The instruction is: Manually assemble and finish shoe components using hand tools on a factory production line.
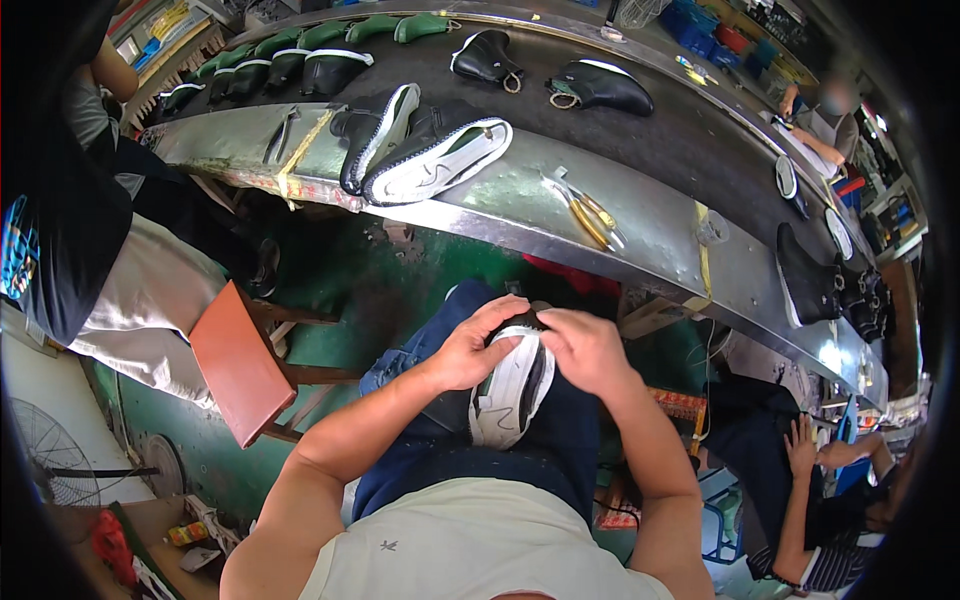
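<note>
A shoe (507,398) with a white underside rests on my lap between my thighs, its underside turned up. My left hand (472,345) wraps round the far left part, thumb lying on the pale surface. On the opposite side my right hand (588,352) grips the far right edge, its fingertips partly hidden. Dark material shows between the two hands. Beyond my knees, on the metal bench edge, lie pliers with yellow handles (587,222). Left of them, two black boots (440,165) lie with their white undersides showing.
The long bench (500,200) curves across in front of me. Green lasts (372,27) and black uppers (335,70) line its far left. Black boots (800,275) stand at right. A stool with an orange-brown seat (243,365) is at left. Other people sit on both sides.
</note>
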